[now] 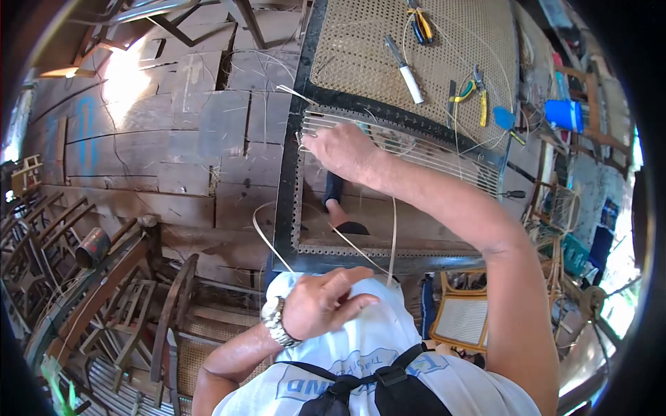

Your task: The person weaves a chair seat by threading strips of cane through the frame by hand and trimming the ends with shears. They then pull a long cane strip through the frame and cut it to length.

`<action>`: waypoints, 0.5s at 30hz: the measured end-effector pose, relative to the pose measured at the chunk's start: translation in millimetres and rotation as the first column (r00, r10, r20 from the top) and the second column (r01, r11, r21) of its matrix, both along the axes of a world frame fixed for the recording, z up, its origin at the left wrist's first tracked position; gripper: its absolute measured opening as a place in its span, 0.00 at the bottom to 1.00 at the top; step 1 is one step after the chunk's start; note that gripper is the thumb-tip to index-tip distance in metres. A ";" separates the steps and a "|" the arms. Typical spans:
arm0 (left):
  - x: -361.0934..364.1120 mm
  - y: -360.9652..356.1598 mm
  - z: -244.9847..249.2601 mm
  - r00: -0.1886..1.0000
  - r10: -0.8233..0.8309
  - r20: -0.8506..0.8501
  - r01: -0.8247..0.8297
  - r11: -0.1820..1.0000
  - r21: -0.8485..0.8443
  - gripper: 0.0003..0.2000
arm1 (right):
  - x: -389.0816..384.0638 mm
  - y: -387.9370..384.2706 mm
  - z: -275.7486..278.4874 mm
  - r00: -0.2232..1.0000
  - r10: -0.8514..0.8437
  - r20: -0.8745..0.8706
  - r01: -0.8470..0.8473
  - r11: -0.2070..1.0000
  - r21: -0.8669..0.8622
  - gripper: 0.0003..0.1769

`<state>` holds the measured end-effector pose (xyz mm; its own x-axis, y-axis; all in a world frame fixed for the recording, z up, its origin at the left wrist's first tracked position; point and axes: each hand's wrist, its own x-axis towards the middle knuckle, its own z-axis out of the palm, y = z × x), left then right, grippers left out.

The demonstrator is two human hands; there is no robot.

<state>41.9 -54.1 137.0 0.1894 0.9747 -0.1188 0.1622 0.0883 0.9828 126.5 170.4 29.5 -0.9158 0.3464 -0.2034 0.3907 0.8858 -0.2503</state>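
My right hand (340,147) reaches to the left rail of a dark frame (283,201) with small holes along its edges. Its fingers are bent together at the rail, over pale cane strands (454,161) stretched across the upper opening; what they pinch is hidden. Low in front of the white shirt (381,315) is my left hand (322,301), wearing a metal watch (275,322). Its thumb and index finger are apart, with nothing seen between them. Loose strands (394,236) curve over the near rail beside it.
Woven cane (368,48) fills the far panel, where a white-handled knife (411,83), orange-and-black pliers (421,26) and yellow-handled pliers (483,107) lie. A foot (338,213) shows through the opening. Chair frames (132,312) stand lower left; a blue container (563,115) is at right.
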 end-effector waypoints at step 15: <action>-56.9 -75.6 -19.3 0.983 0.184 0.016 -0.178 0.968 -0.174 0.16 | -29.8 10.8 -22.4 0.628 -0.507 0.591 0.672 -0.031 -0.740 0.07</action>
<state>-15.0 -129.7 117.6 0.0182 0.9587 -0.2837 0.0969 0.2807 0.9549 96.8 181.2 7.2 -0.4220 0.2781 -0.8629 0.7419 -0.4411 -0.5050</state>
